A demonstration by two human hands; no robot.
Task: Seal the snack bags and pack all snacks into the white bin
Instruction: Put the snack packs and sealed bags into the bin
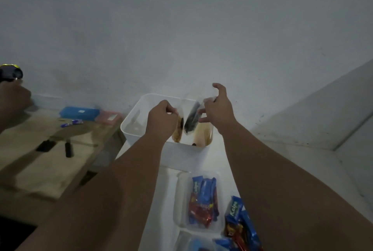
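Above the white bin (182, 157): both hands meet over the open top, each holding one clear bag.
Bin: rectangular, smooth white plastic, rounded corners; it stands on a white surface against the grey wall (181, 28).
Bag of brown snacks (177, 130): clear soft film, long axis near upright; top edge in the left hand, lower end hanging inside the bin.
Bag of dark snacks (192, 121): clear film, long narrow shape; long axis tilted, top toward the right hand, bottom pointing down and left into the bin, just beside the brown bag.
Bag of tan snacks (204, 134): stands upright in the bin's near right corner.
Seals: whether the bag mouths are closed cannot be told.
Left hand (161, 118): arm stretched forward, back of hand up, fingers curled tight round the brown bag's top.
Right hand (219, 110): arm stretched forward, fingertips pinching the dark bag's top edge, one finger lifted clear above the rest.
Snack bars (201, 200): glossy blue and red wrappers, lying lengthwise in a clear tray (181, 190) nearer than the bin; more bars (240, 220) lie loose to its right.
Wooden table (50, 170): left of the bin, matte grain; carries a blue box (79, 113) and a pink box (108, 117).
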